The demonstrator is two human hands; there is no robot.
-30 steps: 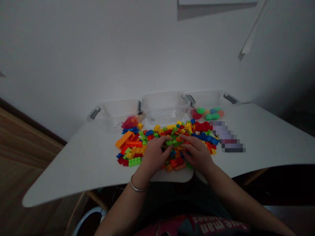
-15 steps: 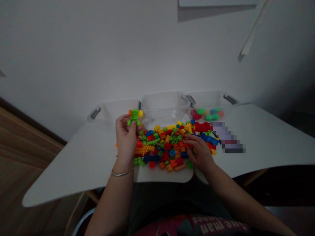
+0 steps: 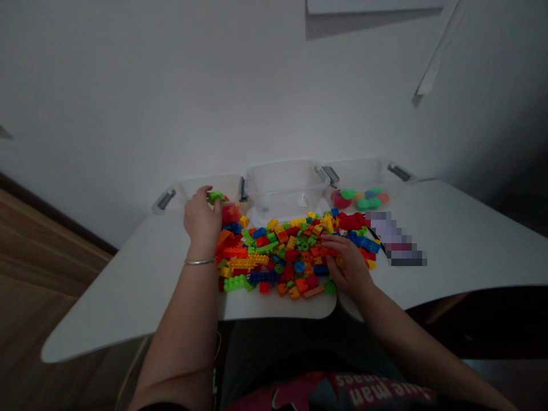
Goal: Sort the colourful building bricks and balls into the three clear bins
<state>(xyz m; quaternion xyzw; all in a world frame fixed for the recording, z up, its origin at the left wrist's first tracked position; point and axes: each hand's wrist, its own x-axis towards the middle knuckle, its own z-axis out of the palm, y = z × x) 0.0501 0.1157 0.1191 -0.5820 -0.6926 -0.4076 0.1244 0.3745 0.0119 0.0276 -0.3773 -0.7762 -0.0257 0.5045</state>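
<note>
My left hand (image 3: 203, 220) is closed on a light green toy brick (image 3: 215, 197), raised at the left clear plastic bin (image 3: 188, 191). Fingers and bin wall hide part of the brick, and an orange bit shows beside it. Red pieces (image 3: 230, 213) show just to the right of this hand. On the right side of a mixed heap of toy bricks (image 3: 268, 247), my right hand (image 3: 351, 265) rests with its fingers stretched out and apart. Orange and yellow bricks lie under and beside those fingers; I see none lifted.
A middle clear bin (image 3: 282, 185) stands against the wall. The right clear bin (image 3: 363, 171) holds round red, green and orange pieces. A blurred-out flat object (image 3: 396, 240) lies right of the heap. The white table (image 3: 128, 285) has a curved front edge.
My left hand has moved left and away from me with the green brick, from above the heap to the left bin. My right hand has stayed nearly still on the heap.
</note>
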